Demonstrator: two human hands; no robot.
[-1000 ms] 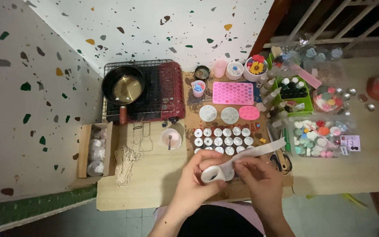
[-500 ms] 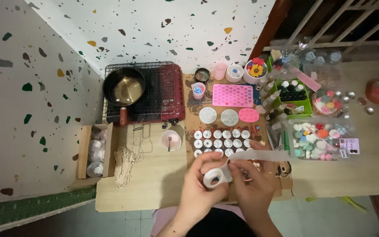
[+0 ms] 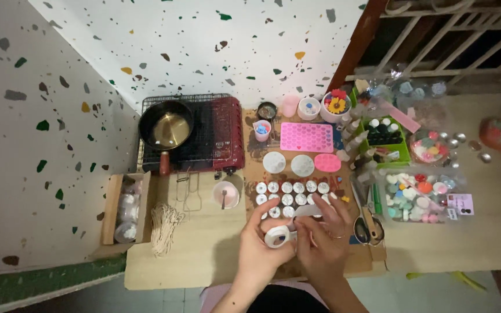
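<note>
Over the desk (image 3: 204,255), the left hand (image 3: 259,246) grips a white tape roll (image 3: 277,236) while the right hand (image 3: 320,240) pinches its loose strip, now drawn in short where a second ago it stretched far to the right. Beyond the hands, rows of small round tins (image 3: 291,193) appear to hold wicks. A black pan (image 3: 166,124) contains pale liquid; a clear box (image 3: 418,191) holds pastel pieces; a green tray (image 3: 385,134) carries dark bottles.

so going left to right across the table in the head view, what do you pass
cardboard box → bundle of string → small pink bowl → tape roll held by both hands → spoons → clear tray of coloured pieces
</note>
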